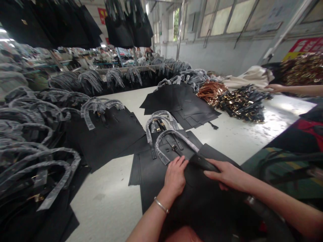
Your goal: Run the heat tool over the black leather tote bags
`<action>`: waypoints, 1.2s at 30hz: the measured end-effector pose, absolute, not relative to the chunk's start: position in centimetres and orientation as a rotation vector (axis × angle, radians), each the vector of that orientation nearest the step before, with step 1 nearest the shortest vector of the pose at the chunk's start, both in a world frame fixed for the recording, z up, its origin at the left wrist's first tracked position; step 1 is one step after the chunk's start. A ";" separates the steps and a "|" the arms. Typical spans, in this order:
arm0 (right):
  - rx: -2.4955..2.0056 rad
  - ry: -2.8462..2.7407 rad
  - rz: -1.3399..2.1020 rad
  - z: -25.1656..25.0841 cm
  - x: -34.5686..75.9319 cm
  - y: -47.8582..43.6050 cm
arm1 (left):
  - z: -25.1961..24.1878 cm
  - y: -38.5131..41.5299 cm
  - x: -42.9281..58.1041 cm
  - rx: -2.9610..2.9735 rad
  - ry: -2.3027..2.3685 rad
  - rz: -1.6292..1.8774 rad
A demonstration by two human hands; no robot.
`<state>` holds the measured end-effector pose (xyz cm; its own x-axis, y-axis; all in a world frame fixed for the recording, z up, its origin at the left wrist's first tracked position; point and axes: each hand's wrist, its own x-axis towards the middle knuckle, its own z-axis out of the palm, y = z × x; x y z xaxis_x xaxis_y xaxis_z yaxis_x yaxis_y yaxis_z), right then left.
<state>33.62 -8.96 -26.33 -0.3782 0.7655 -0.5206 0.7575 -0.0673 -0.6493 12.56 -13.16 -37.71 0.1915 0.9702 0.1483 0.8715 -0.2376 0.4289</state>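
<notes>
A black bag panel (161, 181) lies before me on top of other black panels, with plastic-wrapped handles (176, 134) at its far edge and a strap with a small gold buckle (174, 147) between them. My left hand (175, 176), a silver bracelet at its wrist, rests palm down on the panel close to the handle's base, fingers laid out. To its right, my right hand (225, 173) grips a dark piece (202, 162) between thumb and fingers; whether it is a folded leather edge or a tool, I cannot tell.
Stacked bag panels with wrapped handles (108, 134) cover the table's left. Farther back lie more panels (180, 101), brown straps (212, 92) and black buckled straps (243, 102). Another person's hand (276, 88) reaches in from the right. Black bags (128, 28) hang overhead.
</notes>
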 end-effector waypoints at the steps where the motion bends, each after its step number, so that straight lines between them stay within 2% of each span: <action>1: -1.725 -2.118 1.435 -26.4 33.7 -9.0 | -37.6 -12.9 12.2 2.233 1.757 0.567; 3: -1.683 -2.075 1.478 -26.4 34.2 -9.3 | -37.3 -12.3 11.3 2.286 1.720 0.553; 9: -1.583 -2.149 1.955 -26.1 35.0 -12.1 | -36.9 -11.2 9.5 2.381 1.618 0.475; 14: -1.583 -2.163 2.062 -26.3 32.8 -12.6 | -36.9 -11.1 9.6 2.436 1.614 0.465; 19: -1.475 -2.203 2.012 -26.4 32.0 -12.6 | -36.8 -11.3 9.6 2.467 1.631 0.452; 25: -1.634 -2.206 2.013 -26.4 34.6 -13.5 | -36.7 -11.4 9.7 2.466 1.644 0.449; 28: -1.564 -2.189 2.019 -26.7 34.0 -13.7 | -36.6 -11.5 9.8 2.454 1.644 0.426; 34: -1.541 -1.838 1.705 -26.7 34.8 -10.6 | -36.8 -11.5 9.8 2.450 1.626 0.453; 36: -1.609 -1.755 1.697 -26.4 36.5 -9.2 | -36.9 -11.5 9.8 2.455 1.627 0.466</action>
